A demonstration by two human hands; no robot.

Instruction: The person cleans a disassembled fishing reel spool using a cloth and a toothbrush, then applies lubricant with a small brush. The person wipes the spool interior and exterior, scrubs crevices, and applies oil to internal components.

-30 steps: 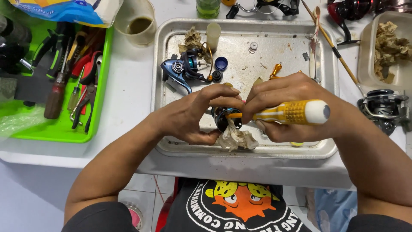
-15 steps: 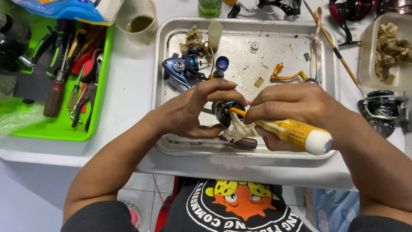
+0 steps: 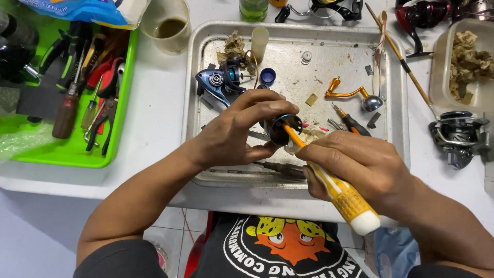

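My left hand grips a small dark round reel part with a blue rim, held above the metal tray. My right hand holds a yellow grease tube with a white cap end near my body. Its orange nozzle touches the round part's open face. A crumpled stained tissue lies just under the part. A blue fishing reel body lies in the tray beyond my left hand.
The tray also holds an orange reel handle, a small screwdriver, a blue cap and a white tube. A green tray of hand tools sits left, a cup behind. Another reel and a tub of tissue stand right.
My right hand swung the tube from lying level across my hands to pointing its nozzle into the round part, cap end toward my body. My left hand turned the part's open face up.
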